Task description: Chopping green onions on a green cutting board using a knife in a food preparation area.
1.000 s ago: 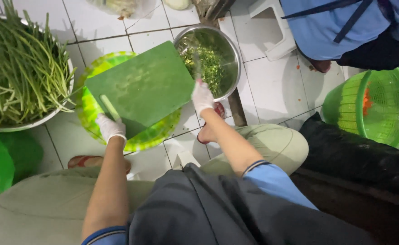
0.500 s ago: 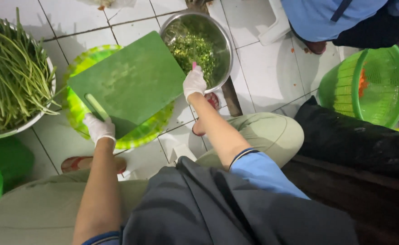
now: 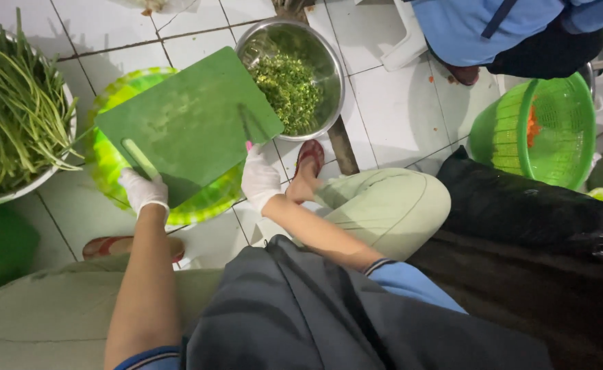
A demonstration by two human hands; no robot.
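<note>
My left hand (image 3: 144, 192), in a white glove, grips the near left edge of a green cutting board (image 3: 178, 116). The board lies tilted over a lime-green plastic basket (image 3: 106, 168), its far corner reaching a steel bowl (image 3: 325, 62) of chopped greens. My right hand (image 3: 259, 179), also gloved, is at the board's near right corner. It is closed around what looks like a thin knife (image 3: 244, 123), whose blade lies edge-on over the board. A pale green stem piece (image 3: 137, 156) rests on the board near my left hand.
A large white bowl (image 3: 58, 161) of long green stems stands at the left. A green basket (image 3: 541, 137) lies on its side at the right, beside a black bag (image 3: 534, 212). Another person in blue (image 3: 493, 27) sits at the top right. My sandalled foot (image 3: 308, 161) is below the steel bowl.
My right hand has drawn back from the steel bowl's rim to the board's near right corner. My left hand keeps its grip on the board.
</note>
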